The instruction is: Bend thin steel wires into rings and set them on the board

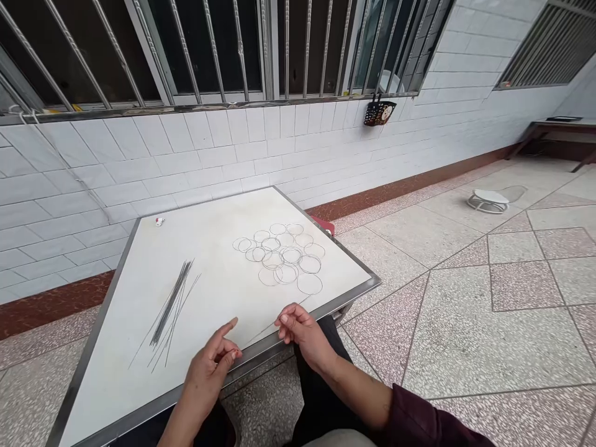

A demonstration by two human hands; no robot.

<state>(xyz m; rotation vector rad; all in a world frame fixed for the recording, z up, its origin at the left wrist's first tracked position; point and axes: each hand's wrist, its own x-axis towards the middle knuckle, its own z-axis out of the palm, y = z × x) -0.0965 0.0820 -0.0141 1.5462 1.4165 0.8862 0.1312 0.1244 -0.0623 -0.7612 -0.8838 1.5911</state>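
A thin straight wire stretches between my two hands above the table's near edge. My right hand is closed in a pinch around it, and one end sticks out past the fingers toward the rings. My left hand has thumb and fingertips pinched at the wire's other end, its index finger pointing outward. Beyond my right hand lie several wire rings, loosely overlapping and flat on the white tabletop. To the left rests a bundle of straight dark wires, with a few strands splayed apart from it.
The white table has a grey metal rim and stands by a tiled wall. A small red-and-white item sits near its far left corner. A barred window and black hanging basket are above; a white stool is right.
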